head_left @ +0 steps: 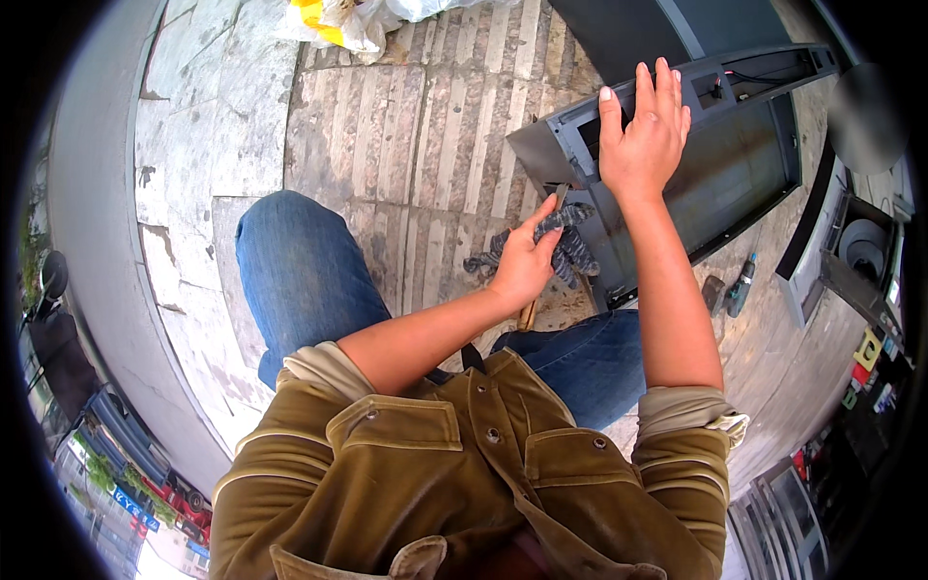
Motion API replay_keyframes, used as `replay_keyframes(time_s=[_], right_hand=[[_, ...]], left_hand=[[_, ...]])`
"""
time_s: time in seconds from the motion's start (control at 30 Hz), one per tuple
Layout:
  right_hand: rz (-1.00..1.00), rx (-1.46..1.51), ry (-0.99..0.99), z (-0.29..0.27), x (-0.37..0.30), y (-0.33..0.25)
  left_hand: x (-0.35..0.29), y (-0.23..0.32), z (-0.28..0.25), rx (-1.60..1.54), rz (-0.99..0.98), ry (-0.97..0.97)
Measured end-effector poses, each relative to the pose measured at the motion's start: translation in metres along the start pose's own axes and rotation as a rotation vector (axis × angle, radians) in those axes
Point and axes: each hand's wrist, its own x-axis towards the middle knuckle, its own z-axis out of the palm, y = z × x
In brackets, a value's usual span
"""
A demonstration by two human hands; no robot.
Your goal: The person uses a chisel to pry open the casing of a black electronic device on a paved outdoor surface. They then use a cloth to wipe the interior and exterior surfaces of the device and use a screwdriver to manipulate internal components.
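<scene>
My left hand (525,264) is closed around a wooden-handled hand tool (528,315). The handle's end shows below my palm, and a thin metal part rises above my fingers to the corner of a dark grey metal housing (599,208). What kind of head the tool has, I cannot make out. Across the housing's upper edge lies my right hand (642,145), fingers stretched out and thumb apart, holding nothing. The housing has a long slot with wires along its far side and a stained, glass-like panel (735,159). Behind my left hand rests a grey-and-black knit glove (576,253), partly covered.
A cordless drill (741,286) lies on the paving to the right of my right forearm. White and yellow plastic bags (338,21) sit at the far edge. Another dark appliance part (860,242) stands at the right, with assorted items near the right rim. My knees flank the work.
</scene>
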Motion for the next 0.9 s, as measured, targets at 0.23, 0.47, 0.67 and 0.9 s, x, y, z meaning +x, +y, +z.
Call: replay_keyframes(time_s=[0.23, 0.47, 0.67, 0.9], right_hand=[[-0.009, 0.027, 0.013, 0.001, -0.002, 0.003], [0.001, 0.045, 0.002, -0.002, -0.002, 0.0], [0.006, 0.049, 0.018, -0.001, -0.002, -0.001], [0.004, 0.066, 0.027, -0.001, -0.003, -0.002]], left_hand=[[-0.012, 0.015, 0.019, -0.173, -0.073, 0.07], [-0.012, 0.008, 0.032, -0.23, -0.066, 0.14], [-0.014, 0.01, 0.042, -0.275, -0.081, 0.174], [-0.013, 0.003, 0.043, -0.224, -0.074, 0.195]])
